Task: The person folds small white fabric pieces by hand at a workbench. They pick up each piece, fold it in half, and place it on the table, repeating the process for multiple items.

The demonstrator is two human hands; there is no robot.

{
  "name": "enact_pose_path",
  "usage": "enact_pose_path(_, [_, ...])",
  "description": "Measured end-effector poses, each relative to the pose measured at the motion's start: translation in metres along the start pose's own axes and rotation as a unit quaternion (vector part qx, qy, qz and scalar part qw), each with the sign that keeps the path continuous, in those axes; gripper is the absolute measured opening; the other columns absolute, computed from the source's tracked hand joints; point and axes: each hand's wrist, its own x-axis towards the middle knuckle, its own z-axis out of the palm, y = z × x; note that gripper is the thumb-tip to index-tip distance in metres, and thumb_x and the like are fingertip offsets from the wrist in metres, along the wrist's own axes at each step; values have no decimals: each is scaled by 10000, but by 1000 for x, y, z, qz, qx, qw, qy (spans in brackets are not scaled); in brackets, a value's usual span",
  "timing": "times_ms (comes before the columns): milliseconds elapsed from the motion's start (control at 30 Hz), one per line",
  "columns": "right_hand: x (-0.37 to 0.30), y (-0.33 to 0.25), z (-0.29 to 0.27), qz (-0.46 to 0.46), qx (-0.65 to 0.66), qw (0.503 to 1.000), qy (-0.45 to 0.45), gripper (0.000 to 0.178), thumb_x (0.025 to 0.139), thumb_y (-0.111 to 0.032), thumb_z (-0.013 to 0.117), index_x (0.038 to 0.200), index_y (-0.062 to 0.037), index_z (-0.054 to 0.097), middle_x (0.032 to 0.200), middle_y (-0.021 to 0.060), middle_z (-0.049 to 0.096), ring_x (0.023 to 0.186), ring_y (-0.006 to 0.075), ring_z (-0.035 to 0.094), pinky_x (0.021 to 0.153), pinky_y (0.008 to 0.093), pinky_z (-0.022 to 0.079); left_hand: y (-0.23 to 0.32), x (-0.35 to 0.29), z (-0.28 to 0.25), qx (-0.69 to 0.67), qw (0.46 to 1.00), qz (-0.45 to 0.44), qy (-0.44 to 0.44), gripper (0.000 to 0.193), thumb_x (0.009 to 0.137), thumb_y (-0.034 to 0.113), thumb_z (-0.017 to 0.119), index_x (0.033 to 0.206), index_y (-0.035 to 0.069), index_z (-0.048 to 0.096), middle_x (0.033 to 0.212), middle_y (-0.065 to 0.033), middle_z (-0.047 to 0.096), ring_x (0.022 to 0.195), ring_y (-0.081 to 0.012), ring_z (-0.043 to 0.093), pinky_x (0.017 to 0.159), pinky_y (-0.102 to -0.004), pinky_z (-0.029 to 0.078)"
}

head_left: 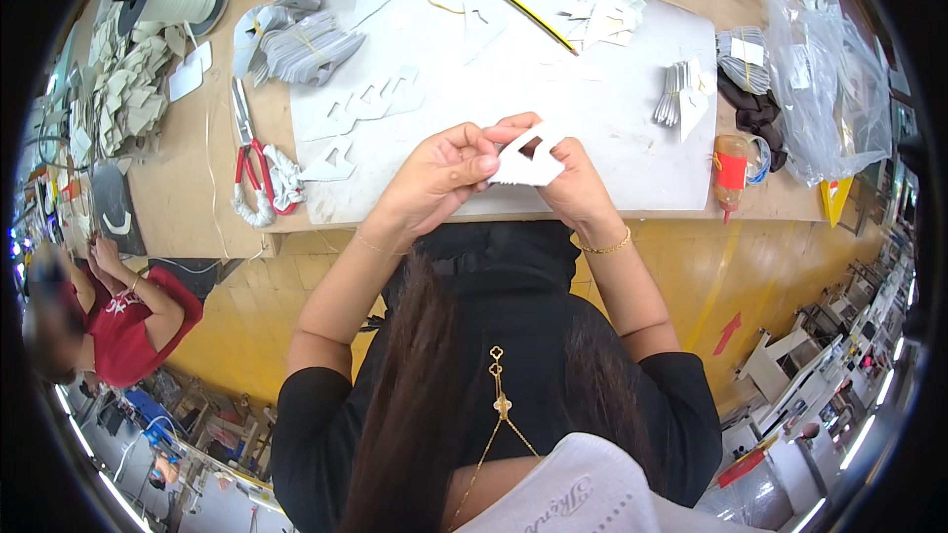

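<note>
Over the near edge of the white sheet (592,118), I hold a white cut piece (530,172) with an angular hole in it; whether it is one piece or a thin stack I cannot make out. My left hand (442,176) pinches its left edge between thumb and fingers. My right hand (577,184) is closed round its right side, some fingers hidden behind it. Left of my hands, similar notched pieces (360,104) overlap in a row, and a single one (330,164) lies nearer me. A fanned bundle of pieces (671,97) stands to the right.
Red-handled scissors (259,178) lie at the left, below banded stacks (311,44) and a thread spool (173,2). A yellow-black pencil (518,8) and loose pieces (612,10) lie at the far side. A bottle (730,173) and plastic bag (829,89) are right; a co-worker in red (148,326) is left.
</note>
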Motion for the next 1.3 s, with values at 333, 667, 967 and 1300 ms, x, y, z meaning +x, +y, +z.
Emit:
enact_pose_path(333, [-7, -24, -50, -89, -28, 960, 262, 233, 959, -138, 673, 1106, 24, 590, 938, 77, 674, 865, 164, 696, 765, 254, 529, -5, 73, 8, 594, 749, 287, 63, 178, 925, 127, 668, 1072, 29, 687, 916, -71, 667, 865, -230, 625, 799, -316, 480])
enact_pose_path(667, [-9, -32, -70, -52, -131, 934, 327, 291, 947, -190, 697, 1124, 31, 627, 918, 70, 691, 747, 120, 674, 650, 234, 482, 36, 130, 3, 772, 507, 360, 131, 279, 828, 139, 736, 1090, 48, 711, 1005, -121, 627, 926, -313, 602, 850, -397, 466])
enact_pose_path(967, [0, -29, -62, -54, -119, 941, 312, 301, 950, -171, 690, 1152, 41, 624, 931, 67, 688, 774, 113, 658, 683, 240, 486, 122, 138, -43, 727, 550, 300, 283, 191, 822, 99, 711, 1003, 53, 753, 1008, -164, 659, 957, -325, 630, 847, -413, 496])
enact_pose_path(1300, [3, -29, -52, -53, -114, 950, 286, 291, 953, -162, 682, 1165, 32, 637, 957, 59, 688, 783, 110, 644, 704, 245, 486, 134, 163, -41, 787, 523, 243, 220, 199, 806, 152, 742, 956, 24, 714, 918, -125, 679, 823, -262, 653, 770, -365, 520])
